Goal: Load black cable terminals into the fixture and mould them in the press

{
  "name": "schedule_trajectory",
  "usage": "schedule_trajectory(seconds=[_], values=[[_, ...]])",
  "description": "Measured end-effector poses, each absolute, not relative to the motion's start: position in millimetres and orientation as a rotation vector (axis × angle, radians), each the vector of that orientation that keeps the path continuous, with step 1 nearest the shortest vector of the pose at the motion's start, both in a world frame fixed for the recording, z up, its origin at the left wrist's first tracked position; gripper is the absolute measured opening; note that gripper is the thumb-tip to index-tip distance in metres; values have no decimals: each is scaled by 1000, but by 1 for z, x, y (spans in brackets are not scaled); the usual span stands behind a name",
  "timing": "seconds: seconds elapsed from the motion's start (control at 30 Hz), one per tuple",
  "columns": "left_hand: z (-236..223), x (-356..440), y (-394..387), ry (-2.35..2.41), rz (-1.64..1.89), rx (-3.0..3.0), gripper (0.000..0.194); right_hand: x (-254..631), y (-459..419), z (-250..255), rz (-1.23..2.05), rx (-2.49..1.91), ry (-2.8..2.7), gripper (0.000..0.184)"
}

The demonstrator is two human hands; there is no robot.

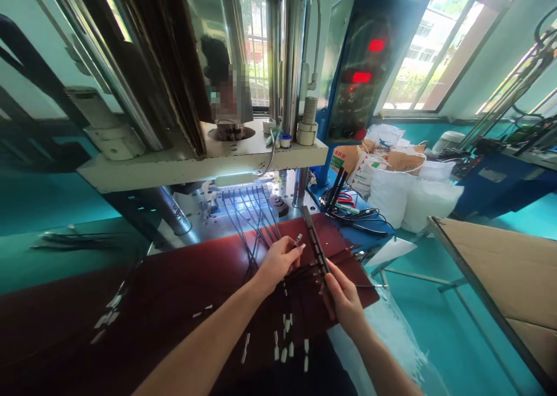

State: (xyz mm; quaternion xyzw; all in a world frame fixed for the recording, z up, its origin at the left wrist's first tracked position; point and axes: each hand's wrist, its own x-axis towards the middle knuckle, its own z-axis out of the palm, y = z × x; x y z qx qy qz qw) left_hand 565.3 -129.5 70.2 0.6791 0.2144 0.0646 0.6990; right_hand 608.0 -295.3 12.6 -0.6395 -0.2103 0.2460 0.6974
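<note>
Between the fingertips of my left hand (281, 262) is a small metal connector (298, 239), pinched just left of a long dark bar. My right hand (343, 297) grips that slotted metal bar (317, 242) near its lower end, and the bar slants up and away over the dark red work board (183, 280). Thin black cables (248, 233) run from the lit press bed (239, 202) onto the board, passing behind my left hand. Several loose metal connectors (285, 341) lie on the board close to my body.
A press plate (200, 167) on steel columns overhangs the bed. Right of it stands a blue control box (357, 65) with red displays. Tools and cables (348, 204) lie on a blue surface, near white sacks (391, 193). A cardboard-topped table (500, 274) is at right.
</note>
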Motion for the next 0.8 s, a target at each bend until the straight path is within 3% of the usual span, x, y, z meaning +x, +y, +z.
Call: schedule_trajectory(seconds=[0.8], values=[[66,569,-135,452,192,1477,22,609,-297,20,648,-1451,-453,62]])
